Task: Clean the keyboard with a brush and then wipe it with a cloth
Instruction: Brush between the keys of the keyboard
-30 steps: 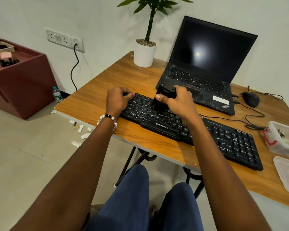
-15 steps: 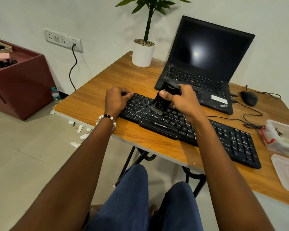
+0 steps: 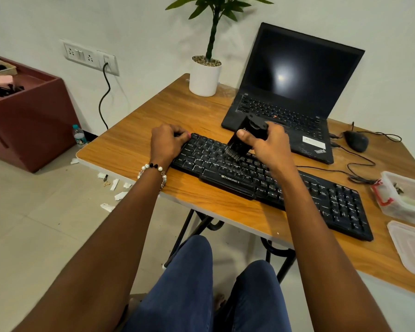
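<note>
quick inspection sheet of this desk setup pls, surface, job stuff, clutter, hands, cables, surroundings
surface: wooden table, grain visible, on a black metal frame
job's things: black keyboard lies flat near the front edge; black brush tilted, bristles on the upper key rows; cloth: nothing seen
clutter: laptop open, screen dark; potted plant; plastic container; loose lid
hands: left hand grips the keyboard's left end; right hand holds the brush
cables: mouse cable loops over the table
surroundings: paper scraps on the floor; red cabinet

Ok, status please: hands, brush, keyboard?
Right hand grips brush, bristles on keyboard. Left hand grips keyboard's left end. Nothing in the way.
</note>
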